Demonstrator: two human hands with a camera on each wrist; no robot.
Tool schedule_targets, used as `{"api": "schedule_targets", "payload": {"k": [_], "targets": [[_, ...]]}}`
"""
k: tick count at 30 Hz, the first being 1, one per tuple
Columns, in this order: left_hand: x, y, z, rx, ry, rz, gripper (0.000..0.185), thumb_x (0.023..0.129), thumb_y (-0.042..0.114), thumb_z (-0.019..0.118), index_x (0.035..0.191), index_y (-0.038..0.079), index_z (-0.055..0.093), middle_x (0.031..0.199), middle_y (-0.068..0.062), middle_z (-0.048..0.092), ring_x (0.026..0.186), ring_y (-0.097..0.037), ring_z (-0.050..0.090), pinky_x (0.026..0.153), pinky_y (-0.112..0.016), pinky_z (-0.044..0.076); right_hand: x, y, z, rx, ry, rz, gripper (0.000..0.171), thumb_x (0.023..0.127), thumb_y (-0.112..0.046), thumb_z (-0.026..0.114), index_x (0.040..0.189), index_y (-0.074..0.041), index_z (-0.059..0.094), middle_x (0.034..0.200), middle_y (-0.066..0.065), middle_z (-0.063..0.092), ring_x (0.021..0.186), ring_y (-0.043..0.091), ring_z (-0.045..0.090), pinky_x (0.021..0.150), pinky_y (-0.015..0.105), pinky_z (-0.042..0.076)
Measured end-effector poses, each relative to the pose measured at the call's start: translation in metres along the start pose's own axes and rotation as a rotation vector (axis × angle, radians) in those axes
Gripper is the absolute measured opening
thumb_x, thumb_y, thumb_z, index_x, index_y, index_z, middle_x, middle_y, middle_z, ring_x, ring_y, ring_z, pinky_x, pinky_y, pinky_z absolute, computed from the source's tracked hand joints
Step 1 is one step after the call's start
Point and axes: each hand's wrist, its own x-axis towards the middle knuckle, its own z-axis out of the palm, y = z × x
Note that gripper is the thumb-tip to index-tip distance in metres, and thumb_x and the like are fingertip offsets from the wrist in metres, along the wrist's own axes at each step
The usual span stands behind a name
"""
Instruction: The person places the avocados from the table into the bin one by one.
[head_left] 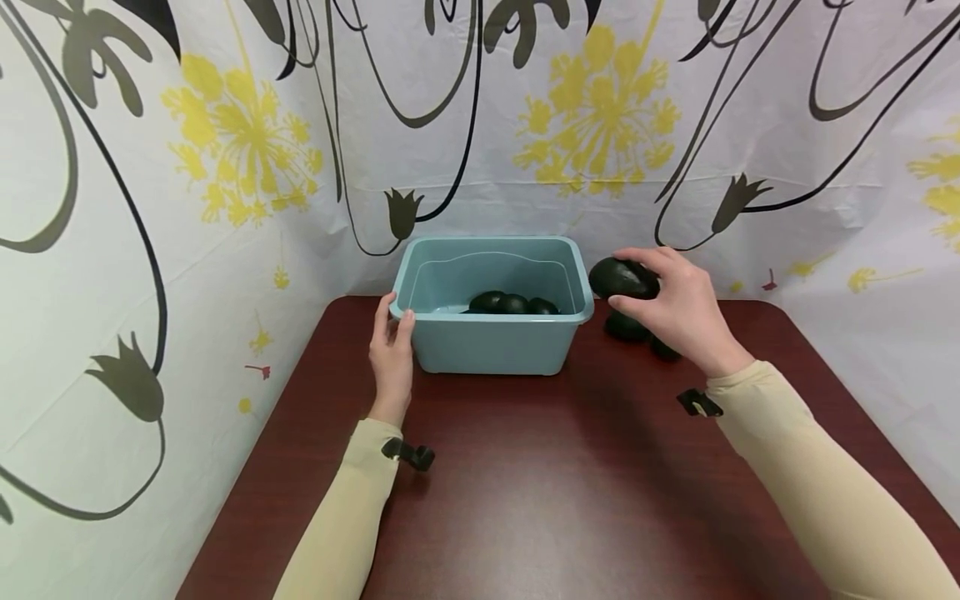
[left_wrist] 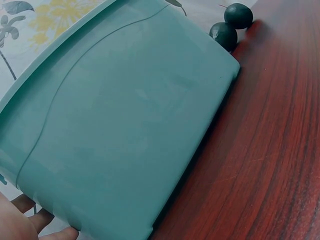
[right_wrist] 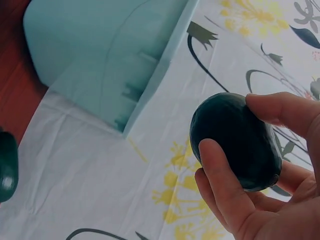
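A light blue plastic tub [head_left: 487,346] stands at the back of the table, with several dark green avocados [head_left: 513,304] lying inside. My left hand [head_left: 392,358] grips its left front corner, thumb at the front wall and fingers at the left rim. In the left wrist view those fingers [left_wrist: 42,220] show at the lower left, beside the tub's wall [left_wrist: 125,110]. Raised just right of the tub, my right hand [head_left: 678,308] holds an avocado [head_left: 617,277] between thumb and fingers. The right wrist view shows this avocado [right_wrist: 232,145] pinched at its sides.
Below my right hand, two avocados [head_left: 627,327] rest on the dark red wooden table [head_left: 510,483], partly hidden by it. A white cloth [head_left: 465,167] with yellow and grey flower prints hangs behind the table and along its sides.
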Motion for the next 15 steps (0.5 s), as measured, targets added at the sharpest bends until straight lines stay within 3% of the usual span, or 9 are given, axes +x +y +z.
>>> {"api": "schedule_targets", "payload": {"k": [15], "targets": [[0.001,0.0,0.001,0.001,-0.003,-0.008,0.054,0.101,0.038,0.061,0.151,0.026,0.045,0.138,-0.008,0.055,0.119,-0.019,0.052,0.099,-0.044,0.044,0.026,-0.027,0.004,0.046,-0.019,-0.03,0.053,0.087,-0.028,0.079,0.137,-0.028,0.062,0.129,0.001,0.057,0.107,0.024,0.054,0.084,0.046,0.044]]}}
